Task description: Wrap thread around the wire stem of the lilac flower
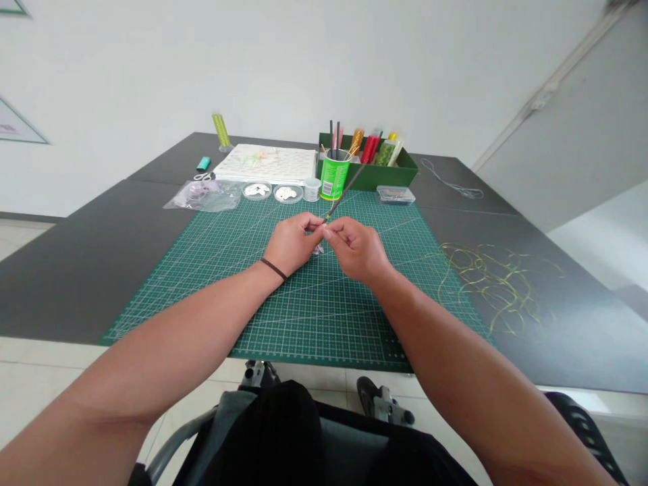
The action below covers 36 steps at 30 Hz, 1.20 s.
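My left hand [295, 241], with a dark band round its wrist, is closed on the lower end of a thin dark stick [347, 189]. The stick slants up and to the right, and a small yellow-green wrap shows just above the fingers. Close against it, my right hand [358, 251] pinches thumb and finger together at the same end; what lies between those fingertips is too small to make out. Just below the fingers shows a small pale purple piece [318, 250], partly hidden by the left hand. Both hands are over the green cutting mat [324, 317].
Behind the hands stand a green can [334, 179] with dark sticks, a green box [374, 177] of coloured tubes, a white board [283, 163] and dishes of white pieces [257, 191]. A plastic bag [217, 196] and scissors [204, 177] lie left; tangled yellow-green cord [486, 280] lies right.
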### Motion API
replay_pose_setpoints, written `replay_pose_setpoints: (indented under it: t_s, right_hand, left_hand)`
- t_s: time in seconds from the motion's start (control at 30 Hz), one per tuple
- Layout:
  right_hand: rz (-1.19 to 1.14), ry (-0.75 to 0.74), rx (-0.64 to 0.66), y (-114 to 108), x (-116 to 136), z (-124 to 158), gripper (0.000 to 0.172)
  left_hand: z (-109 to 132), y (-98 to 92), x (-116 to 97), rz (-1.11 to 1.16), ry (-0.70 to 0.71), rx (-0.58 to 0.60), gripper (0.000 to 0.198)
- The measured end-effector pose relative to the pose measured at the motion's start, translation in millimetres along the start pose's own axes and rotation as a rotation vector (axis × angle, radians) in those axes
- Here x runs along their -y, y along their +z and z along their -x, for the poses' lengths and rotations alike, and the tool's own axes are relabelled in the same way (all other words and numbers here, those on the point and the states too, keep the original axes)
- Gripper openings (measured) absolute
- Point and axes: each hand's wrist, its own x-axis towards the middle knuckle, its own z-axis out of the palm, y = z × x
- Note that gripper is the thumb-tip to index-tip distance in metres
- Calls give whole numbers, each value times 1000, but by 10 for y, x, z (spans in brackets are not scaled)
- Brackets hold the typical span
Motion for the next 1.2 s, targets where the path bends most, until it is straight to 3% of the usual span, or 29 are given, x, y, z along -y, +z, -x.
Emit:
replay_pose_setpoints:
  t_s: [0.43, 0.67, 0.8, 0.93, 1.2]
  right_hand:
    - [-133, 124, -159, -36, -18, -50, 17]
    - [-112, 127, -91, -18, 34, -36, 18]
    - [-72, 81, -36, 8, 29, -14, 20]
    - [-55, 47, -29, -1, 7, -3, 20]
    - [-17, 19, 16, 7, 58, 20, 18]
  left_hand:
    - [-25, 62, 5, 296, -160, -9, 10]
    - [-25, 36, 2, 129, -91, -35, 5]
    - [-30, 51, 38, 133, -101, -33, 15]
    - [-26, 46, 45, 124, -91, -43, 12]
    - [9, -16, 12, -113, 81, -48, 8]
